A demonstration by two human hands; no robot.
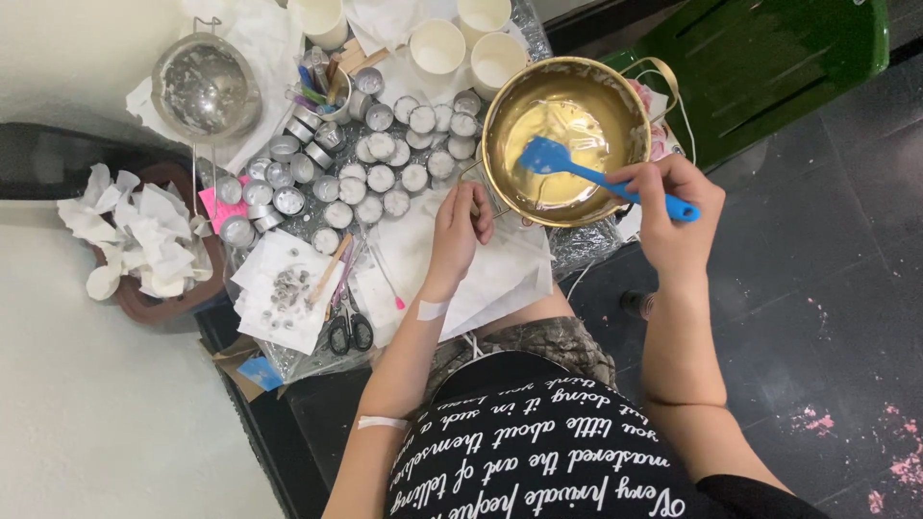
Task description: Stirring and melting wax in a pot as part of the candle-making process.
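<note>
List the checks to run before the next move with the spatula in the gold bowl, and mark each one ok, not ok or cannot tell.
1. Right hand grips the blue spatula by its handle: ok.
2. Spatula blade sits inside the gold bowl, in the pale liquid: ok.
3. Left hand steadies the bowl at its near rim: cannot tell, it is beside the rim but contact is unclear.
4. Small metal cups stand upright next to the bowl: ok.
5. White cups behind the bowl are upright: ok.
6. Bowl rests level on the table: cannot tell.
</note>
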